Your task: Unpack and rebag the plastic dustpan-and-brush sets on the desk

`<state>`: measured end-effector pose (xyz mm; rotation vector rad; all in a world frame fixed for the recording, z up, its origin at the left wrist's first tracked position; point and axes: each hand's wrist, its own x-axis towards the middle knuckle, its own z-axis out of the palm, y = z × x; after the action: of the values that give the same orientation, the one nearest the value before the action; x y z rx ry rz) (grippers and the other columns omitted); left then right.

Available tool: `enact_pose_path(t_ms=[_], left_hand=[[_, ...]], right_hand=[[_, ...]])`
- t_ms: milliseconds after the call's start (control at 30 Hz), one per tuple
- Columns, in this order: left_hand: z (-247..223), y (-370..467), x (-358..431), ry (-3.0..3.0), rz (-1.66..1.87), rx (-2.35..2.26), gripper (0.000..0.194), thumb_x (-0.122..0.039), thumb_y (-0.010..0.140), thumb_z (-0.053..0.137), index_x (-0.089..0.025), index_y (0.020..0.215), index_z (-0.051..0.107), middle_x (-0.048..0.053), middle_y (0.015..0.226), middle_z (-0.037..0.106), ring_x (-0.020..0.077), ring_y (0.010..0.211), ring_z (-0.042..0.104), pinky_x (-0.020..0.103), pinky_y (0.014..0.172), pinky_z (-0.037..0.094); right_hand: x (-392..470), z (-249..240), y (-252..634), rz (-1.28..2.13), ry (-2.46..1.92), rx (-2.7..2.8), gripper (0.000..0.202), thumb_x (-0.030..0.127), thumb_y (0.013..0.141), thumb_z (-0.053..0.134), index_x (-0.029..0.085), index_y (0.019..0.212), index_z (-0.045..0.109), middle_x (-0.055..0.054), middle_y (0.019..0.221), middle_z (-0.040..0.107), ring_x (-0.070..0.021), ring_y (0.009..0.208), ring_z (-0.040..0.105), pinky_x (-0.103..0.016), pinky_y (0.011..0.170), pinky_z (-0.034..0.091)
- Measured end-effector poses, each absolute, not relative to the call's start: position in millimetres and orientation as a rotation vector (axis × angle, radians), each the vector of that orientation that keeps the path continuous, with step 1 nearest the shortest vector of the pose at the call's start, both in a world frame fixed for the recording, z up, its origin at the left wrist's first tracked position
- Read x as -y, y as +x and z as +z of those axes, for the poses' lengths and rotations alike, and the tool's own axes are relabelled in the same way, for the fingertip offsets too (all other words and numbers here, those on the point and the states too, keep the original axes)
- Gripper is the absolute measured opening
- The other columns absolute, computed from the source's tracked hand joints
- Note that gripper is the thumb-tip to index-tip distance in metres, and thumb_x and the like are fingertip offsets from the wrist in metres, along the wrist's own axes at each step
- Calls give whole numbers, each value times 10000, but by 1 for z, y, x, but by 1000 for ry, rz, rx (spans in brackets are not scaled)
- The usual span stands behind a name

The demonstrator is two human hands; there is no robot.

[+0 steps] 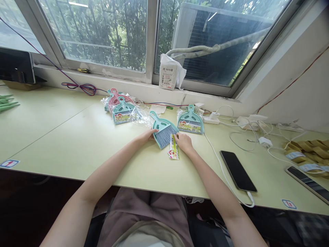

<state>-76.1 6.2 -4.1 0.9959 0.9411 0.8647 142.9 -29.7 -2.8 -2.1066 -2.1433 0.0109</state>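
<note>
We stretch both bare forearms forward, left hand (147,136) and right hand (183,142) lying close together, palms down, fingers loosely curled.

Small brush (163,131) at centre of the bench (77,144), between the left hand (147,136) and right hand (183,141); paper label (174,151) just before it. Behind: packaged brush sets, one to the right (190,120), others to the left (120,108) (overlapping). Phone (238,170) lies farther right; a white packet (168,76) stands on the window sill (123,84).
</note>
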Motion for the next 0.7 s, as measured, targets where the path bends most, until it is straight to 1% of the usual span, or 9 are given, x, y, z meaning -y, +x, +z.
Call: enact_pose_path(t_ms=[533,700], left_hand=[[4,-74,0,983,877,-948,129,-185,783,611,-152,907,629,49,811,706,136,675,668,218,619,573],[2,-75,0,1009,860,-960,145,-214,782,621,-164,917,619,49,835,704,140,703,674,227,655,574]], right_hand=[[29,-4,144,3,-2119,2158,431,435,1014,289,215,965,656,-79,933,719,-203,833,656,-268,639,351],[31,0,140,16,-2110,2178,439,432,1013,276,215,973,656,-86,945,719,-216,858,664,-276,652,376]])
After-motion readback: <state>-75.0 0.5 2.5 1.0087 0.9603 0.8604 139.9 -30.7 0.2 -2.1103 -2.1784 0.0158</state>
